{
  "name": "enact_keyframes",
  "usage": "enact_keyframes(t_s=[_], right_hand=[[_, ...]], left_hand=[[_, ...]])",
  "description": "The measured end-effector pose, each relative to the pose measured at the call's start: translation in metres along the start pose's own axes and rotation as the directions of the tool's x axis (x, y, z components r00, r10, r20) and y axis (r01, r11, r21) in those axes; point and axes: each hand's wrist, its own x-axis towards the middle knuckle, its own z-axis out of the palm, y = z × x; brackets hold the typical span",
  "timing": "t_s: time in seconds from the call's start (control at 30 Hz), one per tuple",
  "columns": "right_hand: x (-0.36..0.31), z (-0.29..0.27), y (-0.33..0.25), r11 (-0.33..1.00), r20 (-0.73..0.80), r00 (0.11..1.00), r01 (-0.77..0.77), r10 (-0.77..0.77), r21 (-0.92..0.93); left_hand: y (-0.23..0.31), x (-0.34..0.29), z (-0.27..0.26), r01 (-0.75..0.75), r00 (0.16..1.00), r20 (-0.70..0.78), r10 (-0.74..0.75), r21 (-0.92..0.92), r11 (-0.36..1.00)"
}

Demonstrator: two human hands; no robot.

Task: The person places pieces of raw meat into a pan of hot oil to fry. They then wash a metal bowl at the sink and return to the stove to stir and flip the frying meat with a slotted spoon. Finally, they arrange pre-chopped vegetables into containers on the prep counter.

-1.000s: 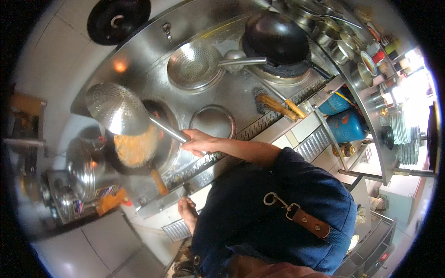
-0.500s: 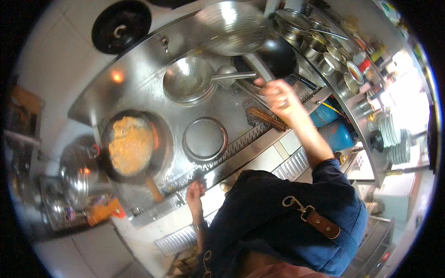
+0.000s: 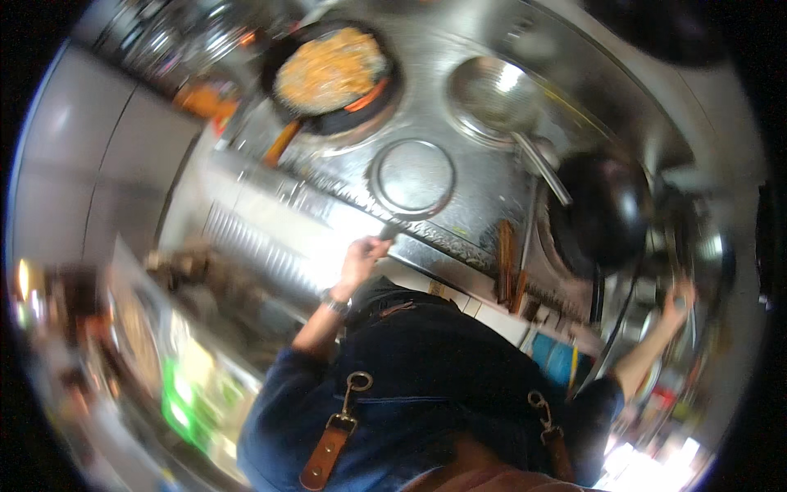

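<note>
My left hand (image 3: pixel 365 256) is at the stove's front edge, its fingers pinched together. They meet a small dark piece (image 3: pixel 395 228) that I cannot make out. Just beyond lies a round flat metal disc (image 3: pixel 414 176). At far right, my right hand (image 3: pixel 679 303) is smeared, but its fingers look wrapped round the handle of a steel pan (image 3: pixel 715 246) among shelved cookware. Further left, a pan with a wooden handle (image 3: pixel 283 141) holds frying yellow-orange food (image 3: pixel 329 72); an orange glow shows at its rim. A black wok (image 3: pixel 597 215) rests at the stove's right.
A steel ladle-like pan (image 3: pixel 493 97) with a long handle sits on the stovetop (image 3: pixel 484 193). A brown bundled brush (image 3: pixel 506 254) lies near its front edge. A blue gas cylinder (image 3: pixel 556 358) stands below. Blurred shelves (image 3: pixel 156 361) are behind on the left.
The view has swung round. My right hand has carried the steel pan from above the stove to the shelved cookware. My left hand has come to the stove's edge beside the disc.
</note>
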Motion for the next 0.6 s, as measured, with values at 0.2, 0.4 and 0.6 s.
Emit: enact_keyframes(t_s=[0.2, 0.4, 0.6], right_hand=[[0.083, -0.092, -0.183, 0.988, -0.043, 0.998, -0.033, 0.04, 0.153], [0.126, -0.143, -0.227, 0.999, -0.126, 0.991, -0.036, 0.035, -0.003], [0.133, -0.118, -0.028, 0.931, -0.079, 0.995, 0.03, -0.063, -0.364]], left_hand=[[0.006, -0.047, 0.066, -0.084, 0.984, -0.147, 0.103, 0.128, 0.988], [0.009, -0.07, 0.08, 0.014, 0.986, -0.159, 0.06, 0.431, 0.902], [0.008, -0.085, 0.097, 0.088, 0.981, -0.195, 0.004, 0.462, 0.882]])
